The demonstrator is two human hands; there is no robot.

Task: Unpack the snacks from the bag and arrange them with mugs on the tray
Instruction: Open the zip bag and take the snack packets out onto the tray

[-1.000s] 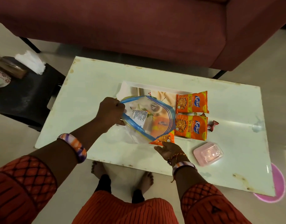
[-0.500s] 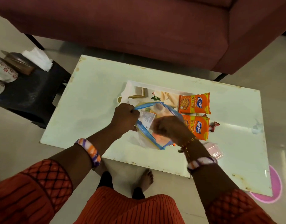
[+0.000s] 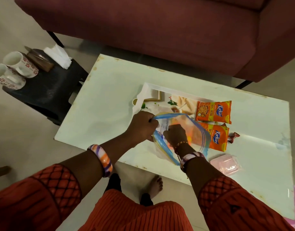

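Two orange snack packets (image 3: 213, 112) with blue logos and yellow trim lie right of centre. The clear bag (image 3: 190, 130) at centre has a blue zip rim and orange showing through it. The tray (image 3: 153, 90) is white with a printed picture in cream and green. Two white mugs (image 3: 18, 65) with red flowers stand at upper left on a black stool (image 3: 48, 87). The sofa (image 3: 160, 30) across the top is maroon. Sleeves are orange with black lattice; the bangle (image 3: 101, 160) is striped orange, purple and white. A pale pink box (image 3: 225, 165) sits at lower right on the whitish table (image 3: 110, 84).
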